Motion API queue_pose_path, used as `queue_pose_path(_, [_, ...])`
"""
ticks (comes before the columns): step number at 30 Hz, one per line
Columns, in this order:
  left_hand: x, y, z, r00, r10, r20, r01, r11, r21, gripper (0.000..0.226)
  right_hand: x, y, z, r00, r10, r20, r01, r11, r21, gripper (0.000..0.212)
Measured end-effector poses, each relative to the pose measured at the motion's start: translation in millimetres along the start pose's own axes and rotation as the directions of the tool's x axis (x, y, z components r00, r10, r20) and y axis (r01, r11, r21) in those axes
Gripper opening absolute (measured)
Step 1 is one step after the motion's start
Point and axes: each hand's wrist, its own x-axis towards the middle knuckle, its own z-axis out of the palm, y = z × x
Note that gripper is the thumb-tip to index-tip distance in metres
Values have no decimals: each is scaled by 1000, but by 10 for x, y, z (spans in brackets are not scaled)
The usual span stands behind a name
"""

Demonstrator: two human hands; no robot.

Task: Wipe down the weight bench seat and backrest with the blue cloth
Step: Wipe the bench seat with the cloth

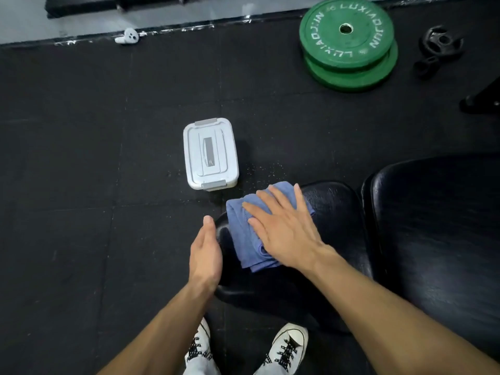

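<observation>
At the far left, bare black rubber flooring (67, 185) is seen, with a small white controller-like object (127, 36) lying near the floor's far edge. Further in, a white lidded box (210, 154) is set on the floor, closed, just beyond the near end of the bench.

The left hand (205, 253) is held edge-on beside the seat's left rim, fingers straight and together, thumb up; nothing is gripped by it, and whether the rim is actually touched cannot be told.

The blue cloth (244, 231) is laid folded on the left end of the bench seat (335, 209), its far corner overhanging the edge slightly. It is pressed flat by the right hand (284, 226), whose fingers are spread wide and extended, palm down; the cloth is pinned rather than pinched.

The cloth is judged to be soft, light and limp, likely to bunch or unfold if pushed by one corner, so it is best held under a flat palm at its middle, as here. The padded vinyl looks smooth and glossy, so easy sliding is expected.

To the right, the backrest (438, 226) is seen across a narrow gap, not yet reached. Beyond, two stacked green weight plates (349, 47) and small black plates (439, 47) are left on the floor.
</observation>
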Motion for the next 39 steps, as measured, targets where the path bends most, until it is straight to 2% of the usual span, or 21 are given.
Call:
queue_pose_path(6, [41, -50, -38, 999, 15, 36, -16, 1000, 27, 85, -34, 398, -174, 997, 68, 29, -66, 995, -69, 61])
queue_pose_path(11, [60, -70, -103, 997, -8, 77, 8, 1000, -10, 93, -134, 828, -334, 970, 242, 5, -239, 962, -130, 64])
queue_pose_path(13, [80, -85, -127, 994, -27, 102, 31, 999, -35, 92, -173, 974, -354, 941, 337, 12, -334, 937, -100, 62])
queue_pose_path(15, [77, -74, -159, 991, -50, 121, 59, 995, -76, 83, -196, 972, -320, 932, 361, 6, -360, 931, -64, 67])
queue_pose_path(17, [66, -55, -187, 988, -59, 145, 75, 991, -109, 69, -186, 809, -259, 928, 373, -24, -373, 927, -40, 70])
queue_pose_path(19, [62, -61, -206, 985, -62, 164, 82, 990, -115, 65, -156, 548, -186, 919, 392, -34, -393, 919, -30, 68])
queue_pose_path(23, [102, -133, -218, 983, -67, 171, 90, 988, -127, 81, -75, -30, -75, 938, 344, -34, -345, 938, -31, 64])
queue_pose_path(27, [110, -101, -231, 977, -96, 191, 132, 973, -188, 63, -31, -512, 64, 955, 297, -15, -297, 954, -37, 68])
queue_pose_path(30, [143, -108, -267, 966, -124, 225, 176, 957, -229, 65, -30, -813, 147, 963, 267, -31, -267, 964, -1, 65])
queue_pose_path(35, [162, -130, -358, 948, -191, 253, 263, 921, -287, 81, -329, -1175, 385, 991, 91, -94, -92, 996, -16, 66])
queue_pose_path(39, [122, -114, -332, 967, -202, 158, 241, 924, -296, 57, -706, -1128, 606, 996, -15, -85, 4, 992, -123, 68])
